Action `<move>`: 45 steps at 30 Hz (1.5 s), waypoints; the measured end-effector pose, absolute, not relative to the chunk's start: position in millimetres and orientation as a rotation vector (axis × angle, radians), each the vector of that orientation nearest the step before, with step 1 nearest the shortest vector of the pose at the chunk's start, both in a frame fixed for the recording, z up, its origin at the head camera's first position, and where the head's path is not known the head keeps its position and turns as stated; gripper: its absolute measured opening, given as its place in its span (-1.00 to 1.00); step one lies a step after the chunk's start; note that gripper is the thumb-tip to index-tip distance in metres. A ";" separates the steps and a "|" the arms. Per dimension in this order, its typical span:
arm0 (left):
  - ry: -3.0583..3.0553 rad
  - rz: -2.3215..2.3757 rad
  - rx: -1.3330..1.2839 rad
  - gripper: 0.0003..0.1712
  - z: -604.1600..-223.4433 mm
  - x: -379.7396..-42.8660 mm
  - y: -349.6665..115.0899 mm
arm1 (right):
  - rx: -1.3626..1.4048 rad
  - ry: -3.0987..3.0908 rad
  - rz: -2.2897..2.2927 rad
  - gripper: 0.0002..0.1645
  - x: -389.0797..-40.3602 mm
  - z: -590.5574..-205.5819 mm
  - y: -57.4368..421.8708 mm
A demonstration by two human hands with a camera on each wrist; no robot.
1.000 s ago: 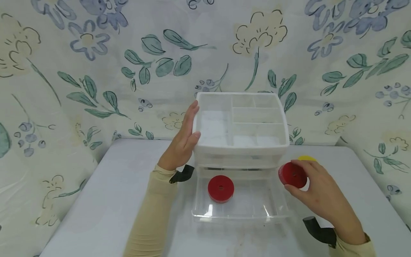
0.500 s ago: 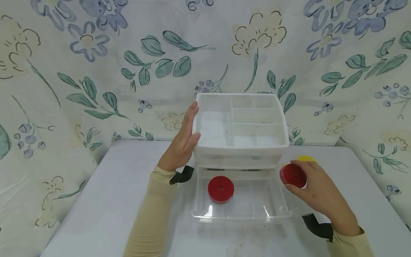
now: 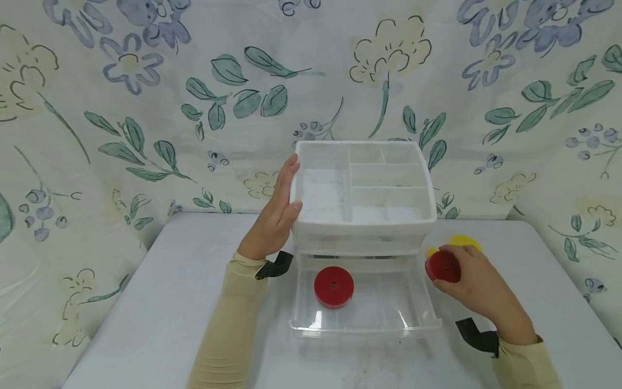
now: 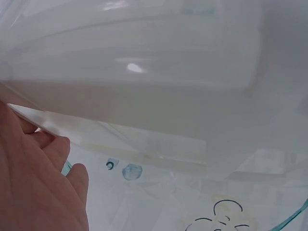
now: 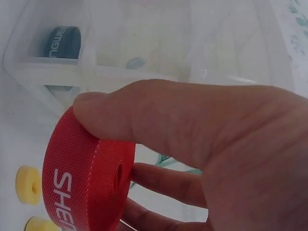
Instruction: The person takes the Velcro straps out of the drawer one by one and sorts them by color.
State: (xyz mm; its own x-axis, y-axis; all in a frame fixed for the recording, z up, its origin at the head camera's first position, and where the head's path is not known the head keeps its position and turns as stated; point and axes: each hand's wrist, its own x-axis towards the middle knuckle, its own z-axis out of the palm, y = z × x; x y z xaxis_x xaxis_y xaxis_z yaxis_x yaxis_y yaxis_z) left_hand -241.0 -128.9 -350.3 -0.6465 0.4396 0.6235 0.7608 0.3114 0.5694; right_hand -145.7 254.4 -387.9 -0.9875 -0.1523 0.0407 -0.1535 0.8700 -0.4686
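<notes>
My right hand (image 3: 478, 278) pinches a red roll of woven tape (image 3: 443, 266) between thumb and fingers, to the right of a white drawer organizer (image 3: 364, 237). White letters run along the roll's rim in the right wrist view. A second red roll (image 3: 333, 287) lies flat in the left part of the pulled-out clear drawer (image 3: 398, 302). My left hand (image 3: 269, 224) rests against the organizer's left side, its fingers extended along the wall and its thumb near the front corner. In the left wrist view, the fingers (image 4: 57, 149) lie beside the white wall.
Yellow rolls (image 3: 465, 242) stand on the white table (image 3: 146, 302) behind my right hand; two (image 5: 29, 185) show in the right wrist view. There, a dark lettered roll (image 5: 63, 42) sits behind a translucent wall. The organizer's top tray (image 3: 324, 189) has several compartments. Floral cloth (image 3: 311, 65) hangs behind.
My right forearm has shifted slightly up and left, and the held red roll has tilted and moved a little. More yellow shows beside it. The left hand stays against the organizer.
</notes>
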 end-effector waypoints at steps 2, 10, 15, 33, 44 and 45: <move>-2.232 -1.260 -1.070 -0.23 -350.1 -240.8 -129.0 | 0.251 -3.045 0.758 -0.20 -147.5 -390.1 255.6; -2.230 -1.260 -1.071 -0.24 -349.5 -240.6 -129.2 | 0.204 -3.100 0.739 -0.17 -154.0 -398.2 259.1; -2.229 -1.251 -1.069 -0.24 -349.6 -240.4 -129.5 | 0.189 -3.126 0.734 -0.18 -156.7 -402.5 260.5; -2.228 -1.259 -1.067 -0.24 -351.2 -241.5 -129.3 | 0.114 -3.216 0.755 -0.17 -162.6 -415.4 259.9; -2.222 -1.250 -1.079 -0.23 -350.8 -242.8 -128.8 | 0.106 -3.266 0.763 -0.18 -167.9 -424.3 260.0; -2.226 -1.250 -1.076 -0.22 -350.7 -242.7 -128.7 | 0.105 -3.269 0.761 -0.18 -167.7 -424.3 259.8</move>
